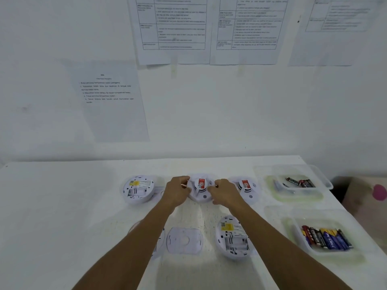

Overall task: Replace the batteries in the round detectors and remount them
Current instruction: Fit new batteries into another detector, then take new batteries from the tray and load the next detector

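A round white detector [201, 188] with a red label stands face up at the middle of the table's back row. My left hand [177, 190] grips its left rim and my right hand [225, 192] grips its right rim. A second face-up detector [246, 188] sits just right of it. Two detectors lie back side up with open battery bays: one at the back left [138, 188], one near the front [233, 237]. A loose mounting plate [184, 240] lies flat between my forearms; another plate [159, 241] is partly hidden under my left arm.
A clear tray [303, 229] at the right front holds several batteries [326, 237]. A second clear tray [272, 185] behind it holds a few dark batteries [299, 182]. Printed sheets hang on the white wall. The table's right edge runs close to the trays.
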